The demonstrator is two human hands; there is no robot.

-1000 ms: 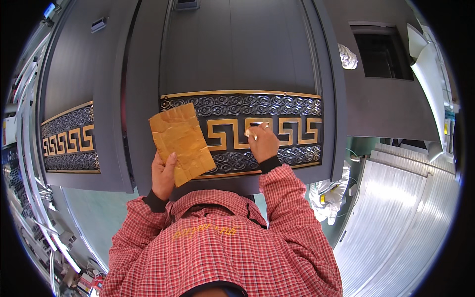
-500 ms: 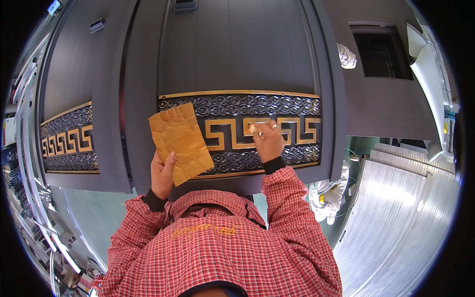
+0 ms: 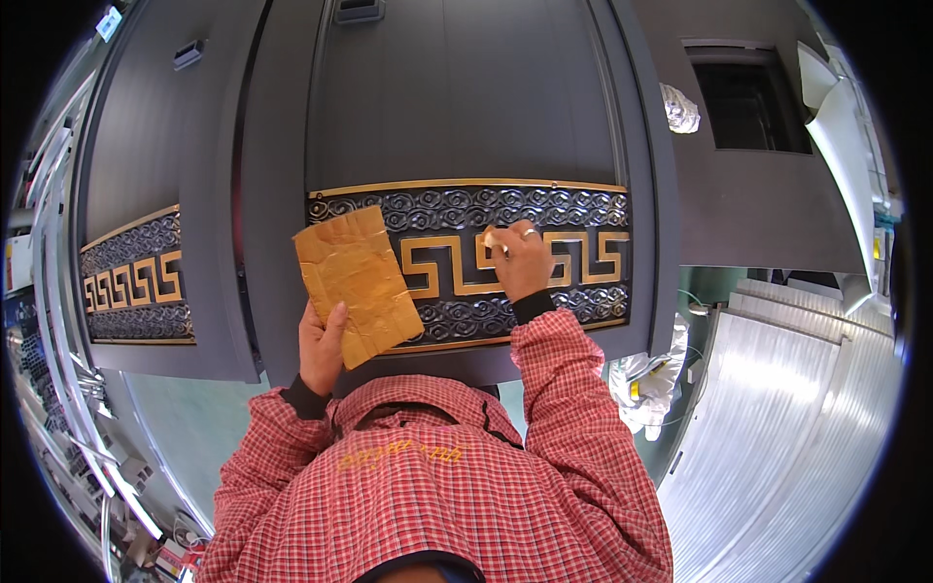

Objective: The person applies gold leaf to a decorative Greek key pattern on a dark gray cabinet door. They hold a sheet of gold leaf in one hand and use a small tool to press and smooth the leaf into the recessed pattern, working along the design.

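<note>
A creased golden-brown sheet of paper or thin card stands tilted in my left hand, the thumb on its near face and the other fingers behind it. My right hand pinches a small pale wad, too small to tell what it is made of. The wad is at the gold meander band on the dark grey door panel, and my fingers cover part of the band. Black embossed scrollwork strips run above and below the gold pattern.
Another dark panel with a like gold band stands at the left. To the right are a dark board with a rectangular opening, crumpled clear plastic wrap and a stack of ribbed translucent sheets. Long metal strips line the left edge.
My right hand has shifted slightly left and up along the gold band with the pale wad. The left hand and the brown sheet have barely moved.
</note>
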